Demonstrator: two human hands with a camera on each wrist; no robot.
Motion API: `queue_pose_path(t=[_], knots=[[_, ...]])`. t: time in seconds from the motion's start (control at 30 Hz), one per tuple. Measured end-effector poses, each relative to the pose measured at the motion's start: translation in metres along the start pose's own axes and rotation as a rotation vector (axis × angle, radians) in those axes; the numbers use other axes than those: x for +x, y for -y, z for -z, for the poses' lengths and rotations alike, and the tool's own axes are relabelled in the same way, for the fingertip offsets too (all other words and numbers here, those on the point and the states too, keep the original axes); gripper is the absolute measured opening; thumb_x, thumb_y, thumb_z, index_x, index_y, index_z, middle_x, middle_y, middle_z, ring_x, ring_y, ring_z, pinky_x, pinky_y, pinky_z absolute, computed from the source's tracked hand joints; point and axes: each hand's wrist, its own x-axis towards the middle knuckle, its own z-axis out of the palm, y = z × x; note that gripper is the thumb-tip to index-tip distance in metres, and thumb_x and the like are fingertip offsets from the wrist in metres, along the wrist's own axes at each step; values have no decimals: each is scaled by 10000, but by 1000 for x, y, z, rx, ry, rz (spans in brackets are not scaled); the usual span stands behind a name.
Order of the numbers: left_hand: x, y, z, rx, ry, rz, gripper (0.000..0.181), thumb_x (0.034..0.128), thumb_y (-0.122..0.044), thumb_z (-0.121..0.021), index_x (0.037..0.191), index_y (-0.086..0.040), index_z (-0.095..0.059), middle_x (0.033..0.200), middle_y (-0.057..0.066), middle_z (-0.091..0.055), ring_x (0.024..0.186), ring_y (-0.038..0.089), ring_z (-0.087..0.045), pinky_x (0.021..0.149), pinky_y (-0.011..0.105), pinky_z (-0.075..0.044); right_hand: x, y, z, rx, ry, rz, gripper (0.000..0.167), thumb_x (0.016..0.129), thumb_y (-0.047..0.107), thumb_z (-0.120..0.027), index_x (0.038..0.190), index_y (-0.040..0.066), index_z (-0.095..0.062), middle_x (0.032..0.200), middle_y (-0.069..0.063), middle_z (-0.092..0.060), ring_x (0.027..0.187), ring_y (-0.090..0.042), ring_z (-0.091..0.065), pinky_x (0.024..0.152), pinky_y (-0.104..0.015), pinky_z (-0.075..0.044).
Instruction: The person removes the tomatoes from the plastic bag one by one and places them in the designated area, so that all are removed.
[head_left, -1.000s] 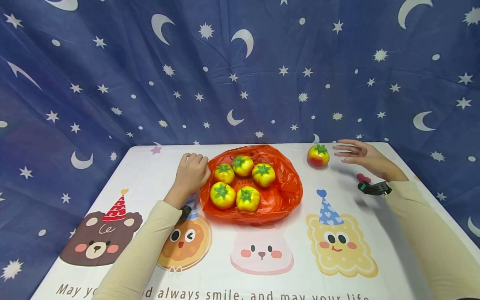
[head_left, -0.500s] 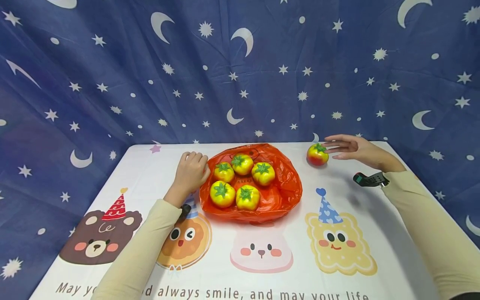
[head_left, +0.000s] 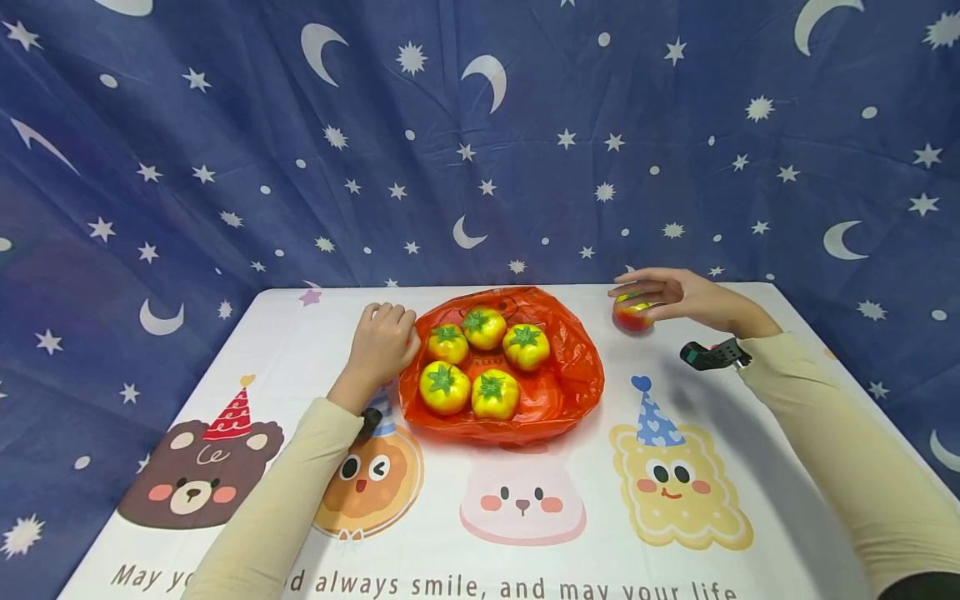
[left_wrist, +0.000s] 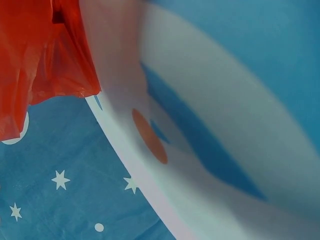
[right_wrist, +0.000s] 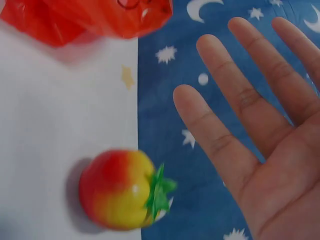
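In the head view a red plastic bag [head_left: 555, 400] lies opened out with several yellow tomatoes [head_left: 496, 396] inside. My left hand [head_left: 381, 346], its fingers curled, grips the bag's left edge. A single red and yellow tomato [head_left: 633, 317] stands on the table to the right of the bag. Over it hovers my right hand [head_left: 682, 298], fingers spread, partly covering it. The right wrist view shows that tomato [right_wrist: 117, 190] apart from the right hand [right_wrist: 280, 145], whose fingers are extended. The left wrist view has only the bag [left_wrist: 55, 60] and cloth, no fingers.
A white tablecloth [head_left: 540, 500] printed with cartoon figures and lettering covers the table. Behind its back edge hangs a dark blue curtain [head_left: 420, 100] with moons and stars. Dark wrist straps with small devices [head_left: 712, 355] are on the arms.
My right hand has moved left, from beside the single tomato to above it, with the fingers still spread. The left hand and the bag have stayed in place.
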Motion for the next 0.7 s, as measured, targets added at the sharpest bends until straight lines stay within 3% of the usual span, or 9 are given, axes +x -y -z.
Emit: queue_pose_path(t=[0.13,0.43,0.7], knots=[[0,0,1,-3,5,4,112,795,-121,-575,801,-11,-597,731,138,-620,757,311,-577,834,457,-454,10,9,-8,-21,45,15,540,885,47,-576,1397,89,-408,1367,-46,-531,1236,-225,-540,932,-258,-497],[1,0,2,-6,-2,6,112,796,-121,-570,796,-12,-592,723,134,-610,754,310,-572,838,454,-446,35,23,-28,-48,143,75,530,891,61,-571,1389,39,-392,1402,-246,-440,1265,-353,-492,972,-310,-481],[1,-1,4,-10,-2,4,109,794,-117,-572,805,-11,-594,736,135,-618,759,310,-570,821,452,-448,55,32,-46,12,237,101,597,876,113,-623,1393,-24,-357,1417,-279,-392,1277,-472,-406,990,-510,-434]])
